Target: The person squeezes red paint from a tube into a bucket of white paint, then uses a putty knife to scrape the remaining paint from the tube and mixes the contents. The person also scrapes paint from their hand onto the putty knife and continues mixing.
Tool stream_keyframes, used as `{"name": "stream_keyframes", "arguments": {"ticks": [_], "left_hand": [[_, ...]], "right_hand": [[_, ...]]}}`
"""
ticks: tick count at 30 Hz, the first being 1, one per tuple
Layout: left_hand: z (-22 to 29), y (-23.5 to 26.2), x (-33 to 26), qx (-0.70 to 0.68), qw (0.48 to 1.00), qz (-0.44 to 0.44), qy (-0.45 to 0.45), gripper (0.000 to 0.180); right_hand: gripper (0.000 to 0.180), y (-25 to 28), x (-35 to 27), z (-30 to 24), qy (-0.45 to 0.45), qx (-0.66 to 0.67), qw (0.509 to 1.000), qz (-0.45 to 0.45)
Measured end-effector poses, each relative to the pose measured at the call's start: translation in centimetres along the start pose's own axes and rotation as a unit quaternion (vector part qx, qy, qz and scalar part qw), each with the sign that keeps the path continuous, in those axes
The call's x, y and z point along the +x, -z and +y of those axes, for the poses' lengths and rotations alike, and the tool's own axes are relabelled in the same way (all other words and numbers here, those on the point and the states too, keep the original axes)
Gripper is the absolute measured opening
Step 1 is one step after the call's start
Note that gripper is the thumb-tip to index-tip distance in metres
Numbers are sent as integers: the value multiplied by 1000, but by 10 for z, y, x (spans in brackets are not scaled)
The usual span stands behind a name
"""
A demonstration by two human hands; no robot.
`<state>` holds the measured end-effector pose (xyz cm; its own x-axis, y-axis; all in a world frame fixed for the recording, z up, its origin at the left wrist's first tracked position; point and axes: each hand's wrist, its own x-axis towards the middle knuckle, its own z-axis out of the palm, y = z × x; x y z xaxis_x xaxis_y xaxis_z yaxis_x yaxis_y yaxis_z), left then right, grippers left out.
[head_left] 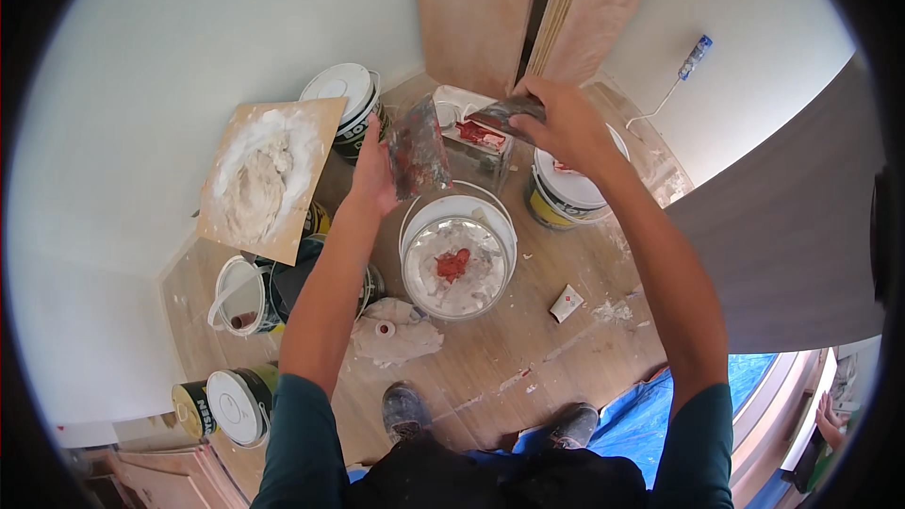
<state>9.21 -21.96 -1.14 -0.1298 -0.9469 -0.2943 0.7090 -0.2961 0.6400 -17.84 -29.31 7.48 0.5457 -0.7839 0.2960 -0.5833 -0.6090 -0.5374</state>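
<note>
Left hand: my left hand [374, 177] is gripping the handle end of a broad, paint-smeared metal putty blade [418, 148], fingers wrapped shut around it; I am holding the blade tilted above the bucket's far rim.
Right hand: my right hand [563, 121] is closing over a smaller dark scraper [506, 116], fingers curled tight on it, its tip pointing left toward the broad blade.
Blades: the two tools are sitting near each other, but I cannot tell whether they are touching.
Bucket: a white round plastic bucket of pale filler with a red blob in the middle [458, 257] is standing on the wooden floor [528, 339] right below my hands, between my forearms.
Tin: an open square metal tin with red paste on it [474, 137] is standing just behind the bucket, under the scraper.
Right pail: a white-lidded pail with a yellow and black band [568, 190] is sitting under my right wrist.
Board: a square plywood board heaped with white plaster [266, 174] is lying to the left on other tubs.
Floor bits: a crumpled grey rag [396, 332] and a small white tube [566, 303] are lying near my shoes.
</note>
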Motion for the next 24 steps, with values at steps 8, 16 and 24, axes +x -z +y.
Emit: {"name": "stream_keyframes", "arguments": {"ticks": [8,16,24], "left_hand": [[-41,-47,-79,-34,990,135,-21,53],[-28,-57,-84,-76,990,112,-35,49],[-23,23,-28,-196,979,-16,-46,44]], "right_hand": [[51,-14,-94,-53,237,-94,964,79],[40,-7,-83,-32,111,-172,977,62],[19,-68,-1,-34,4,-250,967,-51]]}}
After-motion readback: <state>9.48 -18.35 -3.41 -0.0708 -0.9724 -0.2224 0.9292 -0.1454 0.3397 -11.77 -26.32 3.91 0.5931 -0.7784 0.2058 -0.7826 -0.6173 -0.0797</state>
